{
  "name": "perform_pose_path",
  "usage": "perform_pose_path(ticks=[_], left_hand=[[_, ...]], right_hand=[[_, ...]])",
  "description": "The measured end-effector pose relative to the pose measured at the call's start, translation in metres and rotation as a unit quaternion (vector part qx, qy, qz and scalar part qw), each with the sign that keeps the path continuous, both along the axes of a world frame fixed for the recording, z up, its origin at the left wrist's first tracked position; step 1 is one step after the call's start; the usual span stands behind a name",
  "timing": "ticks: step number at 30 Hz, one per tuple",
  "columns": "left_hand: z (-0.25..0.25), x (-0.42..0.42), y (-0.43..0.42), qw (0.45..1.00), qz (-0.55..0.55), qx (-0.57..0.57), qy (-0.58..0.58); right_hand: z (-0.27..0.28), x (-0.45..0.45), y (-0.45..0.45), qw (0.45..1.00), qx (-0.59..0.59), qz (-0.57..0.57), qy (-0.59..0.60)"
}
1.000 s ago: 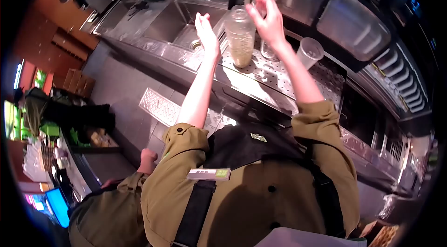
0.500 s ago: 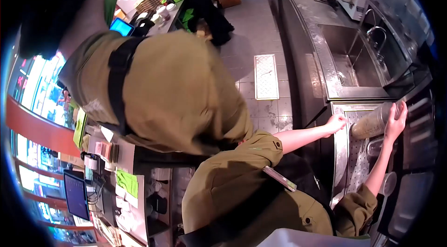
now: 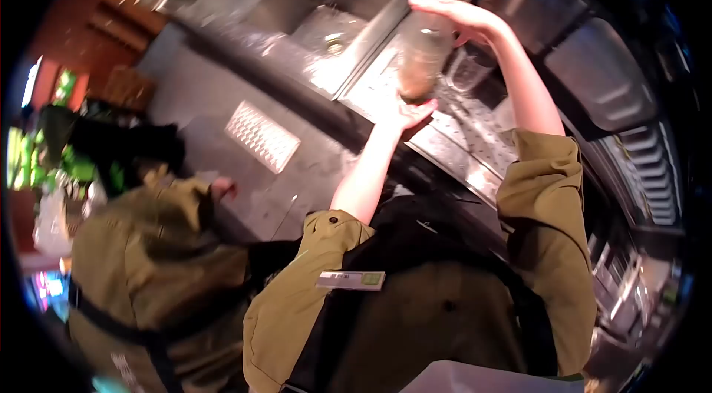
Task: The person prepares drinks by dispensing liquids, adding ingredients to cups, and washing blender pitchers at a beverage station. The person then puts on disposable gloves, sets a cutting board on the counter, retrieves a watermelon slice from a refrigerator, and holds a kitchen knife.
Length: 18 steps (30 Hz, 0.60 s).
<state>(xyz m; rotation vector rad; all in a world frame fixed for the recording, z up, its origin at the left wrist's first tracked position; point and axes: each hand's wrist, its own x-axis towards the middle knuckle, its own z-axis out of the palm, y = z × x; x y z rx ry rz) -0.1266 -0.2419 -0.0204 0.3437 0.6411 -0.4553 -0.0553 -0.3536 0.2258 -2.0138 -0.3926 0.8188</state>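
A clear tall cup (image 3: 419, 70) with beige contents at one end is between my two hands above the perforated metal drain tray (image 3: 463, 141). My left hand (image 3: 411, 116) supports the cup at its beige end, palm turned up. At the opposite, clear end, my right hand (image 3: 463, 18) spans the cup with long, extended fingers. Another clear cup (image 3: 469, 70) stands on the tray beside it, close to my right wrist.
A steel sink (image 3: 326, 22) adjoins the tray on the left. Clear plastic bins (image 3: 601, 74) line the right side. Another person in an olive shirt (image 3: 148, 252) is close by on my left. A ridged metal plate (image 3: 262, 136) lies on the floor.
My view has turned toward the counter. My left hand, earlier apart from the cup, has come to its beige end. The other person has shifted lower left in view.
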Motion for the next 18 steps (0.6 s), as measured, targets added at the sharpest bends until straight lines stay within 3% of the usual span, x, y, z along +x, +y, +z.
perform_pose_path(ticks=[1,2,3,4,6,7,8,9,10,11,12,13,15,16,18], left_hand=[[-0.003,0.006,-0.006,0.986,-0.020,0.091,-0.140],[-0.005,0.011,-0.015,0.897,-0.056,0.359,-0.251],[-0.002,0.016,-0.015,0.860,-0.032,0.416,-0.295],[-0.001,0.020,-0.016,0.816,-0.005,0.473,-0.331],[-0.042,0.021,-0.010,0.931,0.126,0.198,-0.278],[-0.047,0.029,-0.003,0.949,0.187,0.049,-0.249],[-0.026,0.031,0.005,0.948,0.210,0.052,-0.233],[0.019,0.022,0.014,0.947,0.234,0.054,-0.214],[0.065,0.005,0.023,0.947,0.254,0.058,-0.189],[0.101,-0.014,0.028,0.948,0.266,0.065,-0.159],[0.124,-0.026,0.033,0.944,0.234,-0.025,-0.231],[0.151,-0.037,0.035,0.918,0.213,-0.045,-0.331],[0.211,-0.065,0.033,0.855,0.200,-0.065,-0.474],[0.243,-0.082,0.030,0.825,0.210,-0.065,-0.520],[0.232,-0.047,0.057,0.891,0.240,0.102,-0.372]], right_hand=[[0.005,0.002,-0.002,0.998,-0.039,0.010,0.046],[0.006,-0.001,-0.009,0.995,-0.026,0.035,0.092],[0.009,-0.005,-0.012,0.989,-0.012,0.065,0.136],[0.014,-0.021,-0.015,0.994,-0.014,0.047,0.094],[-0.012,-0.047,-0.038,0.997,0.053,0.041,0.047],[-0.026,-0.070,-0.048,0.989,0.103,0.084,-0.061],[-0.034,-0.104,-0.056,0.986,0.114,0.050,-0.109],[-0.061,-0.127,-0.072,0.969,0.156,0.070,-0.177],[-0.081,-0.144,-0.089,0.943,0.126,0.107,-0.288],[-0.083,-0.170,-0.091,0.938,0.200,0.087,-0.271],[-0.083,-0.196,-0.080,0.903,0.344,0.051,-0.253],[-0.084,-0.201,-0.079,0.831,0.353,0.127,-0.411],[-0.057,-0.218,-0.062,0.764,0.432,0.162,-0.451],[-0.051,-0.207,-0.052,0.768,0.454,0.150,-0.426],[-0.042,-0.182,-0.031,0.785,0.492,0.119,-0.357]])
